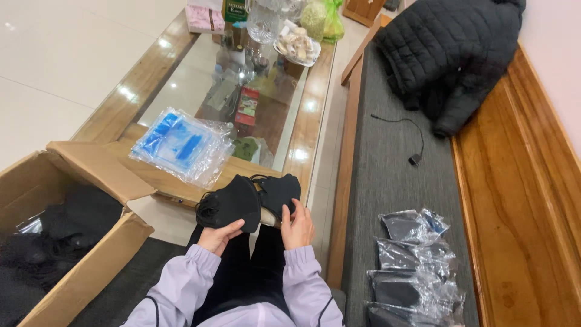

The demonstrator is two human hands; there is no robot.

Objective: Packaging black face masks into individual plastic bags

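My left hand (219, 235) grips a stack of black face masks (233, 204) from below, thumb on its front. My right hand (296, 226) holds a second bunch of black masks (279, 189) just to the right, fingers curled over its edge. Both bunches touch each other above my knees. An open cardboard box (91, 181) at my left holds more black masks (78, 218). A pile of clear plastic bags (181, 145) with blue print lies on the table's near end. Several bagged black masks (411, 266) lie in a row on the grey bench cushion (387, 175) at my right.
A glass-topped wooden coffee table (151, 72) carries a plate of snacks (296, 43), a glass jug (263, 23) and boxes. On the bench lie a black puffer jacket (451, 48) and a black cable (405, 130). The wooden bench back (514, 181) runs along the right.
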